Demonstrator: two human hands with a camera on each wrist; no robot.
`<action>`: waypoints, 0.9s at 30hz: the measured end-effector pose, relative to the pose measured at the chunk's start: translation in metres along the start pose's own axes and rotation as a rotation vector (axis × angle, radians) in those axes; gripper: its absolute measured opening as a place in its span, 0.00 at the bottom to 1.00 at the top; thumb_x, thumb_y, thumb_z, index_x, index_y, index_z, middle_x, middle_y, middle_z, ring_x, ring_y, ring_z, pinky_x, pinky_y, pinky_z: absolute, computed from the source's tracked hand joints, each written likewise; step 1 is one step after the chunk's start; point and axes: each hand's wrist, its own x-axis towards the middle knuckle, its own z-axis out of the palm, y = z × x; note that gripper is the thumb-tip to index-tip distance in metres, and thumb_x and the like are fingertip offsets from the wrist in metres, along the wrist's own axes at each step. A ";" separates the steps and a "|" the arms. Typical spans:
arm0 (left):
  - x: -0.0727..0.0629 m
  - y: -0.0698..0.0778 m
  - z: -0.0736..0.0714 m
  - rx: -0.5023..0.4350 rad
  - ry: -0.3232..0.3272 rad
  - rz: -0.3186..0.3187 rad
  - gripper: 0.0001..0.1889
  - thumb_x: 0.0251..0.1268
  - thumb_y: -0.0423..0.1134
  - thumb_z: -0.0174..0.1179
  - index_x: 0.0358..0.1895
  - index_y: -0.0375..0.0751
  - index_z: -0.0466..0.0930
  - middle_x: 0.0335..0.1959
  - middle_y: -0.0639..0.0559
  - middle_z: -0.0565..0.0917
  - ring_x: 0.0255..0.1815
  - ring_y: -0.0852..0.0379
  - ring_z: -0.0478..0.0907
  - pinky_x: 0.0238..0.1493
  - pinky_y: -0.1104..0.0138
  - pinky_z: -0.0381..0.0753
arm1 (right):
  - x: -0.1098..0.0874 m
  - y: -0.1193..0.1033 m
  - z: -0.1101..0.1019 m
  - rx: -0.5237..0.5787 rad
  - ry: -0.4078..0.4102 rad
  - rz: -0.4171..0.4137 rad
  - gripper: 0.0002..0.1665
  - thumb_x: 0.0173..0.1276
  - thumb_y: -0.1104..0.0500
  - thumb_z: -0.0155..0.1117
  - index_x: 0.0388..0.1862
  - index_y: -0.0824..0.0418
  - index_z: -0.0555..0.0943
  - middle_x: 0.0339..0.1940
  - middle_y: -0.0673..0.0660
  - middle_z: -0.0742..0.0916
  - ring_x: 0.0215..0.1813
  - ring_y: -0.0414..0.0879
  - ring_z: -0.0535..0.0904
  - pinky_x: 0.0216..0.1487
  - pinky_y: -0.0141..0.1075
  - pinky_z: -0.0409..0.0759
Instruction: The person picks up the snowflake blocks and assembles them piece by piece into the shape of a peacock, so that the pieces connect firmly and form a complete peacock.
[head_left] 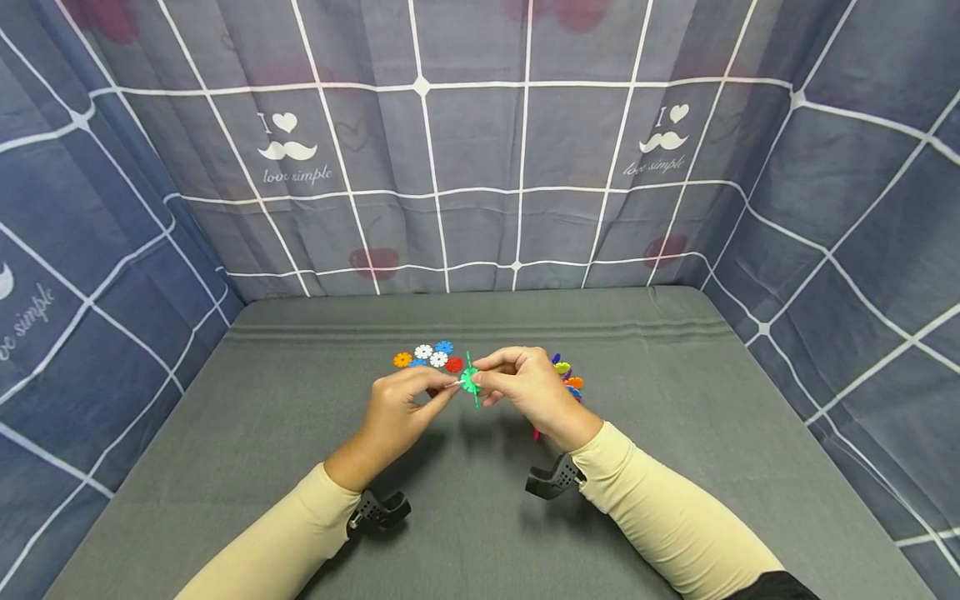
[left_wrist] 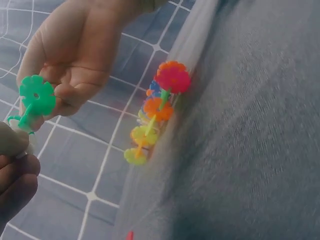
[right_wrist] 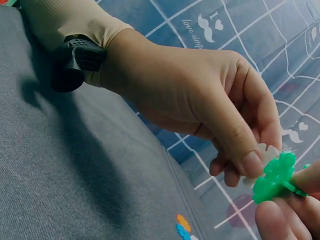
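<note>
My left hand (head_left: 401, 412) pinches a white notched plastic disc (right_wrist: 269, 150) between thumb and fingers. Facing it, my right hand (head_left: 536, 387) holds a small cluster of green flower-shaped discs (head_left: 469, 381) by its right side. Disc and cluster meet between the fingertips of both hands, above the table. One green disc (left_wrist: 37, 95) shows its face and centre hole in the left wrist view, with others edge-on beside it. Fingers cover much of the white disc.
Beyond my left hand lie loose discs: an orange one (head_left: 402, 359), a red one (head_left: 454, 364), and several white and blue. Multicoloured joined discs (left_wrist: 159, 109) stand on the grey table (head_left: 300, 433), partly behind my right hand. Checked curtains (head_left: 480, 142) enclose the back and sides.
</note>
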 end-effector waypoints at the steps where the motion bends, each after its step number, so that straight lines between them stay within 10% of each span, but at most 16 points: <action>1: 0.000 0.000 0.000 0.009 -0.013 0.020 0.11 0.54 0.21 0.78 0.39 0.36 0.91 0.37 0.51 0.90 0.34 0.56 0.87 0.33 0.64 0.87 | 0.000 0.000 0.000 -0.020 -0.004 0.001 0.11 0.67 0.71 0.72 0.47 0.73 0.88 0.36 0.65 0.91 0.31 0.53 0.87 0.37 0.44 0.89; 9: -0.002 0.003 0.002 0.052 -0.081 0.130 0.12 0.53 0.19 0.76 0.39 0.33 0.89 0.35 0.49 0.89 0.34 0.54 0.86 0.36 0.65 0.86 | -0.001 -0.002 -0.002 -0.146 -0.080 0.033 0.09 0.69 0.70 0.73 0.47 0.71 0.89 0.36 0.61 0.91 0.30 0.52 0.87 0.40 0.45 0.89; 21: -0.003 -0.002 0.004 -0.020 -0.182 -0.034 0.36 0.48 0.32 0.85 0.62 0.33 0.78 0.53 0.46 0.81 0.40 0.48 0.83 0.38 0.60 0.87 | 0.003 -0.004 -0.018 -0.213 -0.223 0.113 0.12 0.72 0.63 0.73 0.52 0.66 0.89 0.37 0.60 0.91 0.31 0.54 0.86 0.47 0.61 0.85; 27: -0.003 0.000 0.004 -0.017 -0.224 -0.028 0.31 0.53 0.32 0.83 0.60 0.34 0.80 0.56 0.46 0.78 0.48 0.47 0.81 0.39 0.60 0.86 | 0.005 -0.004 -0.020 -0.224 -0.265 0.117 0.12 0.72 0.63 0.74 0.51 0.67 0.88 0.37 0.60 0.91 0.31 0.55 0.85 0.47 0.66 0.83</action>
